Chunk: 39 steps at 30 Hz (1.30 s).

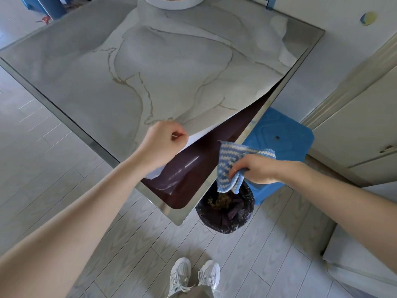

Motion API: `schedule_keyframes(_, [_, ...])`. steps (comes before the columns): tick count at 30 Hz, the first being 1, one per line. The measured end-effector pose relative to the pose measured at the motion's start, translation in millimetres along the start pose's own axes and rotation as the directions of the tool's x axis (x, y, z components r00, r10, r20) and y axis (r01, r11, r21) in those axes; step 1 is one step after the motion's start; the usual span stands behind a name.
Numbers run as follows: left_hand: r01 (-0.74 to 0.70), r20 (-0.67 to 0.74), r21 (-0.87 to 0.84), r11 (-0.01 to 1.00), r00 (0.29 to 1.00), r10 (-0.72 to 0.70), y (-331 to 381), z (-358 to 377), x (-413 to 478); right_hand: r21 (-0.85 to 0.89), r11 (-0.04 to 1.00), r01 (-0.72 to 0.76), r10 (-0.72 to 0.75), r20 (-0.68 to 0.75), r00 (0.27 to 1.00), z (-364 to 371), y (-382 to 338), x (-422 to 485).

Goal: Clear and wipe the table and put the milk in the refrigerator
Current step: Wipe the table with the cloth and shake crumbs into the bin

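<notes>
Where cloth (227, 162) hangs, the bin (243, 220) holds food scraps (219, 201).

Readable text: none in the whole frame.
Round sticker (368, 18), upper right of the frame: blue and yellow, blurred, no letters can be read.

Marble-patterned cover sheet (171, 72), smooth satin face, white papery underside, glossy dark brown tabletop (193, 175) beneath it, mirror-bright metallic table rim (64, 117), knitted blue-and-white cloth (227, 168), crinkled black plastic bin liner (247, 209), moulded blue plastic stool (285, 130), matt pale wood-grain floor (133, 254)
</notes>
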<state>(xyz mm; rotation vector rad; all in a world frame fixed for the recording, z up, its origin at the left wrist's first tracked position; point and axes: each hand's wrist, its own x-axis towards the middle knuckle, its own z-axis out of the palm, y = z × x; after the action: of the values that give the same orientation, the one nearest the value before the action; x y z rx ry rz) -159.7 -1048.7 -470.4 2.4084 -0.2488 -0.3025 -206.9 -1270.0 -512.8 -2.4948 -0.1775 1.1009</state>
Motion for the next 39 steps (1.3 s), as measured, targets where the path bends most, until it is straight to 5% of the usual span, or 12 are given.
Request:
schedule_keyframes(11, [-0.004, 0.053, 0.013, 1.0, 0.999, 0.003, -12.2, 51.1, -20.0, 0.436, 0.884, -0.169, 0.269, -0.178, 0.947, 22.6, 67.4, 8.9])
schedule_keyframes(19, [-0.139, 0.084, 0.329, 0.934, 0.99, 0.117, -22.2, 96.2, -44.1, 0.687, 0.714, -0.131, 0.343, -0.181, 0.922, 45.9, 83.1, 12.1])
schedule_keyframes(26, [-0.455, 0.038, 0.219, 0.863, 0.888, 0.458, 6.1, 147.4, -52.9, 0.679, 0.732, -0.046, 0.274, -0.231, 0.934, 49.7, 88.5, 5.2])
schedule_keyframes(33, [-0.342, 0.153, 0.398, 0.851, 0.94, 0.306, 5.6, 241.7, -35.1, 0.473, 0.881, 0.027, 0.091, -0.224, 0.97, 81.0, 106.1, 8.9])
schedule_keyframes(39, [-0.236, 0.178, 0.299, 0.925, 0.966, 0.189, -66.8, 284.1, -20.2, 0.433, 0.901, -0.032, 0.136, -0.213, 0.968, 136.2, 151.3, 51.8])
